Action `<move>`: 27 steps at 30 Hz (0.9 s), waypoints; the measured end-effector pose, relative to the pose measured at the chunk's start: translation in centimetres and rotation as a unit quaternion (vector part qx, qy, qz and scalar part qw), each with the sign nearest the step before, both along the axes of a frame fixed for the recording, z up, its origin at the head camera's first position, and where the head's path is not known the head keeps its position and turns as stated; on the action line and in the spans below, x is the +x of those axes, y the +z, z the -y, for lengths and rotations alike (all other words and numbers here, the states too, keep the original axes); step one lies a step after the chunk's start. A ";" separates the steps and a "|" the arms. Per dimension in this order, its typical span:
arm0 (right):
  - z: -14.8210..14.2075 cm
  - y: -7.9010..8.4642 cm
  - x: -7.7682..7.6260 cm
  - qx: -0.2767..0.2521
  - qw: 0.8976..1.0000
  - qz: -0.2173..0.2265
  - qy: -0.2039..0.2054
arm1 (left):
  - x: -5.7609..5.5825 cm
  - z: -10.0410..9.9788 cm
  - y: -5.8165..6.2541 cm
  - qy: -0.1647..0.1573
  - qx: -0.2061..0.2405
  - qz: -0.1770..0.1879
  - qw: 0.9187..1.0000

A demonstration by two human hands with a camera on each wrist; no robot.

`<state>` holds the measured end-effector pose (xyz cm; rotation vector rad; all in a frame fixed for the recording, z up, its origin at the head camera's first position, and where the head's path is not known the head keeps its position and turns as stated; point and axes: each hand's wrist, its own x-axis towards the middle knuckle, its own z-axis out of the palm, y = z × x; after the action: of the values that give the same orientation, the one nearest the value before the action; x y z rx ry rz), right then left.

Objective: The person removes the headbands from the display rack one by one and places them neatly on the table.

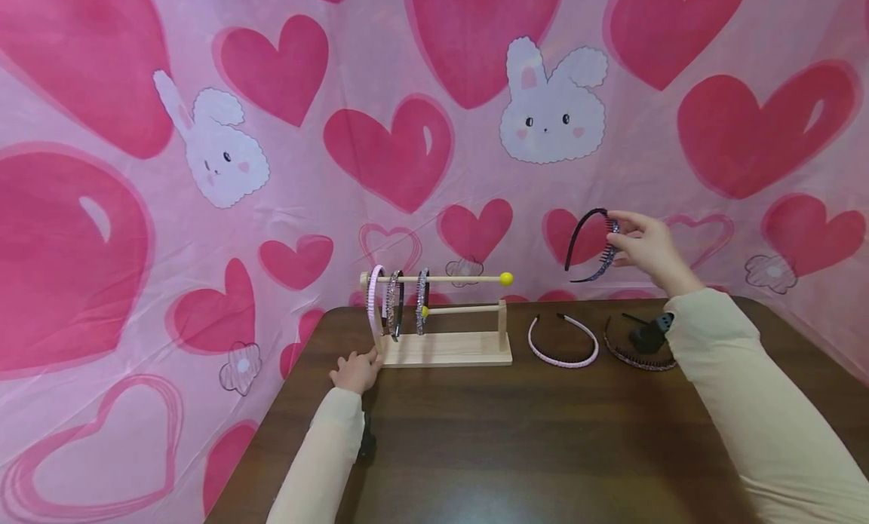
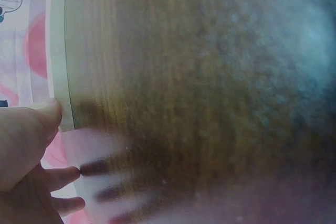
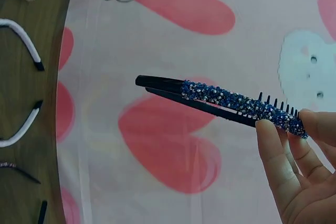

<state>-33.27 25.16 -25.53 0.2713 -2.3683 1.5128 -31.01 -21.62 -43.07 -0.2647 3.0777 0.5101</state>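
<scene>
My right hand pinches a dark headband with blue glitter and comb teeth, raised above the table in front of the cloth. Its thin black ends point away from the fingers. At the left end of a wooden stand, my left hand rests low by the base; the left wrist view shows the thumb at the base corner and two straight fingers beside it. On the upper rod hang a pink headband, a brownish glitter headband and a silvery glitter headband.
Right of the stand, a pale pink headband and a dark glitter headband lie on the brown table. Yellow balls tip the stand's upper rod and lower rod. A pink heart-and-rabbit cloth hangs behind.
</scene>
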 end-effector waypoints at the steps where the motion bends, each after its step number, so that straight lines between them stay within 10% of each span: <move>1: -0.3 -0.1 0.1 -0.009 1.000 -0.001 0.001 | 0.0 0.0 0.0 -0.001 -0.001 -0.001 1.000; 27: -9.3 -5.7 1.3 -0.176 0.979 0.014 -0.104 | 0.1 0.0 0.1 0.001 0.006 -0.004 1.000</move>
<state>-32.00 34.50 -31.21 -0.0792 -2.0235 1.7977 -30.92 -21.64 -42.94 -0.2647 3.0812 0.5317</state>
